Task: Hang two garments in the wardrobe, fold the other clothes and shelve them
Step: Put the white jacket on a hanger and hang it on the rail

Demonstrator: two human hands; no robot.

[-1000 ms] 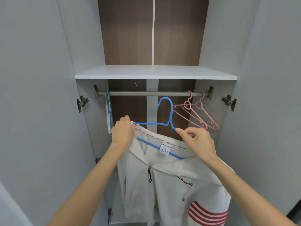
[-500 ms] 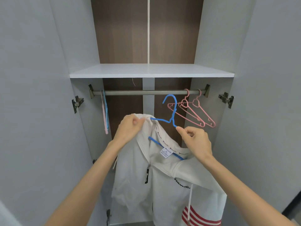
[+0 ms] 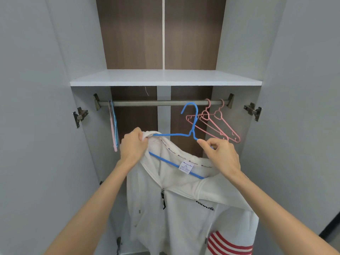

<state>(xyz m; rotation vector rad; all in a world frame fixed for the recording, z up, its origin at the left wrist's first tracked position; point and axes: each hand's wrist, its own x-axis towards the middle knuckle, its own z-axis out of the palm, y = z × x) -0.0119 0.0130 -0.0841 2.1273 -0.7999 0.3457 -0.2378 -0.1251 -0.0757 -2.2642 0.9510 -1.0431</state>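
Raised since a second ago, the blue hanger [image 3: 174, 134] now has its hook level with the metal rail [image 3: 147, 103]; whether wire meets bar cannot be told. From the left: the open grey left door [image 3: 27, 126] and its metal hinge [image 3: 80, 115], then two thin hangers [image 3: 112, 129], one pink and one blue, hanging edge-on at the rail's left end, at ten o'clock from the left hand [image 3: 133, 146]. That hand is bunched tight on the soft fabric at the shoulder of the white zip jacket [image 3: 174, 208], over the hanger's left tip. The jacket drapes from the hanger below the rail, in the wardrobe's opening, with its collar tape and size label showing and red stripes at five o'clock. The right hand [image 3: 220, 155], well apart from the left, pinches the hanger's wire just below its twisted neck. At one o'clock from it, two pink hangers [image 3: 236, 139] hang tilted on the rail just beside the blue hook, crowding that end; the rail's middle stretch is bare. Above, a smooth white shelf [image 3: 165, 78] spans the dark wood-grain back panels [image 3: 132, 34]. A second hinge [image 3: 253, 110] and the right door [image 3: 303, 107] close the frame.
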